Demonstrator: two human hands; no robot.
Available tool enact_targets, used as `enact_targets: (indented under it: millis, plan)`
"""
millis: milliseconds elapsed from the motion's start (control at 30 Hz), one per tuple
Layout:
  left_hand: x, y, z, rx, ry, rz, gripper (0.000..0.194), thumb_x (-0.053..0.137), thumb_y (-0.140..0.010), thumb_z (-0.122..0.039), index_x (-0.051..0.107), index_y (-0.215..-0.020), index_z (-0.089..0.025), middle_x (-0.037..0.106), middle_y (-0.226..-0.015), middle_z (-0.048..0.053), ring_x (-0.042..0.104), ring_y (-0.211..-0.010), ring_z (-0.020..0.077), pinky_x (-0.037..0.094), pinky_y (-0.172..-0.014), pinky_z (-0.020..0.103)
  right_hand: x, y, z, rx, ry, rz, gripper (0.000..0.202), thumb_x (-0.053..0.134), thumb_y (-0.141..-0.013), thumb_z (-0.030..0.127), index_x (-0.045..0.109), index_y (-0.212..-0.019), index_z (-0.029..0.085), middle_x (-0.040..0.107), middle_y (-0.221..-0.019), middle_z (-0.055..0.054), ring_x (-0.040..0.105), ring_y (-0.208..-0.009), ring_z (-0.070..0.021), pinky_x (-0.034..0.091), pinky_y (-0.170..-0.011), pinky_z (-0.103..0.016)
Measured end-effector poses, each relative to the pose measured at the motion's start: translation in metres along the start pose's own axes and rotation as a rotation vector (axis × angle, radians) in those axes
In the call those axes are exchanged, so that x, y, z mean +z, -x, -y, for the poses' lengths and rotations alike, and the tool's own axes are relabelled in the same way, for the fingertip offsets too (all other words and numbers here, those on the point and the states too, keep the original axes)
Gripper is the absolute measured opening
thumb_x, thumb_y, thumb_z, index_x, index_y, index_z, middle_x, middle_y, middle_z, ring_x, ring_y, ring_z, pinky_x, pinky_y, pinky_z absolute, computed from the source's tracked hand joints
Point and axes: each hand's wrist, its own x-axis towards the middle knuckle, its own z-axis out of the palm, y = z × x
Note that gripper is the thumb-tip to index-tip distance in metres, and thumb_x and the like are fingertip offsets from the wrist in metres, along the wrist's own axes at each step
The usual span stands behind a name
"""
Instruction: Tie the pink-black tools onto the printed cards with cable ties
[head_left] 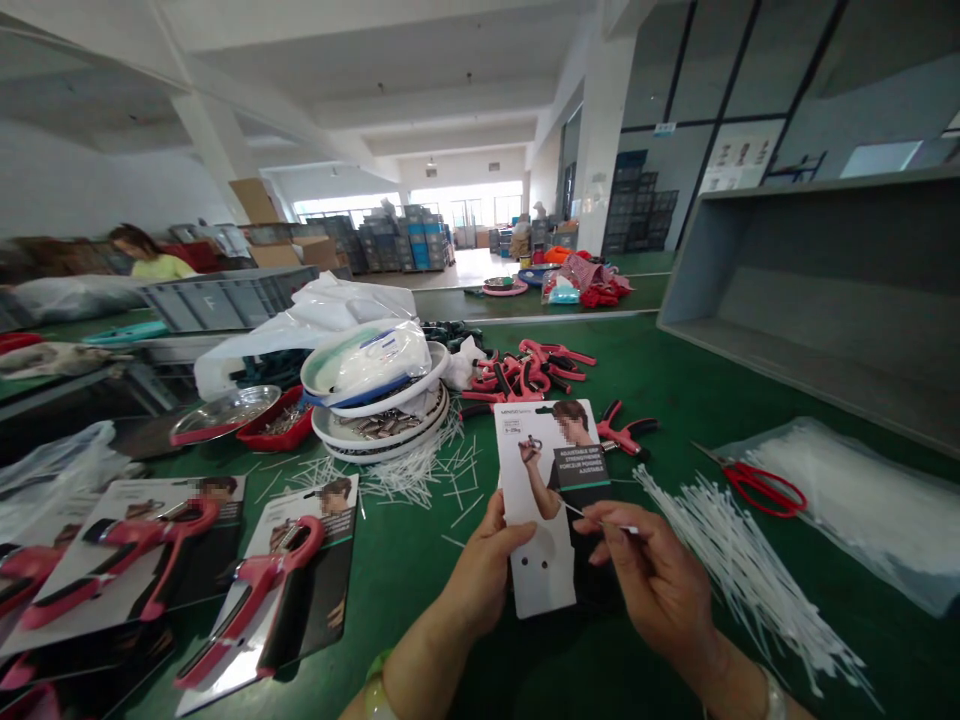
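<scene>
Near edge of the green surface [660,400]: left hand [480,575] closed on the left edge of a printed card [551,500], held upright just above the surface. Right hand [652,580] pinched shut on a thin white tie [600,518], tip at the card's face. Judgement: steady the card, aim the tip squarely at a punched hole. Loose ties [742,570] lie right; red scissors [757,485] beyond; pink grippers [525,372] farther back.

One packaging card [551,500] in two hands, left [487,570] and right [652,580], two finished carded grippers [285,590] at left, one pair of red scissors [757,487], three stacked white dishes [382,415].
</scene>
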Motion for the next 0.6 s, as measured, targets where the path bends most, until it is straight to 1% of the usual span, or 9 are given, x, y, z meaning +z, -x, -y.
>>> enact_targets:
  millis: [100,200,300,367,400,433,500,533,600]
  plan:
    - [0.006,0.004,0.002,-0.05,0.078,0.002,0.058,0.067,-0.066,-0.019,0.05,-0.121,-0.022,0.068,-0.092,0.004,0.063,-0.074,0.0191,0.048,-0.071,0.031,0.003,-0.002,-0.007,-0.172,0.141,0.071,0.02,0.049,-0.085,0.012,0.054,-0.102,0.022,0.064,-0.101,-0.007,0.064,-0.089,-0.0175,0.057,-0.072,-0.03]
    - [0.012,0.007,0.004,-0.059,0.072,0.014,0.058,0.072,-0.067,-0.027,0.05,-0.121,-0.022,0.068,-0.093,0.005,0.064,-0.075,0.0206,0.049,-0.072,0.033,0.004,-0.005,-0.007,-0.335,0.29,0.133,0.02,0.05,-0.084,0.012,0.059,-0.098,0.022,0.065,-0.096,-0.007,0.061,-0.092,-0.0195,0.055,-0.077,-0.035]
    - [0.012,0.008,0.005,-0.038,0.013,0.001,0.059,0.077,-0.064,-0.026,0.052,-0.117,-0.019,0.068,-0.092,0.006,0.063,-0.074,0.0192,0.048,-0.073,0.032,0.0,-0.005,-0.005,-0.392,0.375,0.165,0.021,0.051,-0.082,0.012,0.063,-0.097,0.021,0.066,-0.097,-0.008,0.06,-0.093,-0.0208,0.053,-0.078,-0.038]
    - [0.01,0.008,0.005,-0.032,0.002,0.002,0.058,0.078,-0.063,-0.024,0.054,-0.115,-0.018,0.068,-0.091,0.006,0.063,-0.073,0.0186,0.048,-0.072,0.031,-0.007,-0.007,-0.006,-0.351,0.367,0.176,0.021,0.055,-0.081,0.016,0.066,-0.097,0.023,0.065,-0.105,-0.008,0.059,-0.099,-0.0229,0.05,-0.084,-0.042]
    - [0.008,0.008,0.004,-0.031,0.005,0.004,0.056,0.078,-0.063,-0.025,0.055,-0.113,-0.018,0.068,-0.09,0.006,0.063,-0.073,0.0185,0.048,-0.071,0.03,-0.011,-0.009,-0.008,-0.269,0.337,0.136,0.021,0.056,-0.08,0.019,0.067,-0.098,0.024,0.064,-0.108,-0.008,0.058,-0.102,-0.0238,0.048,-0.087,-0.043]
    - [0.006,0.008,0.003,-0.033,0.008,0.007,0.053,0.078,-0.063,-0.025,0.057,-0.111,-0.017,0.068,-0.089,0.006,0.063,-0.072,0.0183,0.048,-0.07,0.03,-0.015,-0.011,-0.01,-0.133,0.282,0.066,0.02,0.057,-0.081,0.023,0.067,-0.098,0.025,0.064,-0.11,-0.007,0.058,-0.103,-0.0242,0.048,-0.088,-0.044]
    - [0.003,0.009,0.0,-0.035,0.005,0.022,0.049,0.078,-0.062,-0.026,0.06,-0.106,-0.015,0.068,-0.087,0.006,0.062,-0.069,0.0179,0.048,-0.066,0.029,-0.021,-0.02,-0.013,0.272,0.059,-0.045,0.021,0.055,-0.082,0.033,0.068,-0.095,0.023,0.067,-0.102,-0.008,0.062,-0.095,-0.0238,0.05,-0.083,-0.042]
    - [0.002,0.01,-0.002,-0.034,0.002,0.034,0.048,0.078,-0.061,-0.026,0.06,-0.105,-0.014,0.067,-0.087,0.006,0.062,-0.069,0.0177,0.048,-0.065,0.029,-0.022,-0.025,-0.014,0.501,-0.109,-0.029,0.023,0.055,-0.082,0.037,0.068,-0.093,0.021,0.069,-0.095,-0.008,0.064,-0.089,-0.0232,0.052,-0.08,-0.04]
    - [0.001,0.012,-0.005,-0.023,0.002,0.062,0.048,0.078,-0.062,-0.026,0.06,-0.105,-0.014,0.067,-0.089,0.006,0.061,-0.069,0.0174,0.048,-0.065,0.029,-0.02,-0.035,-0.012,0.88,-0.494,0.149,0.025,0.06,-0.077,0.039,0.068,-0.09,0.018,0.071,-0.085,-0.007,0.066,-0.079,-0.0224,0.053,-0.075,-0.037]
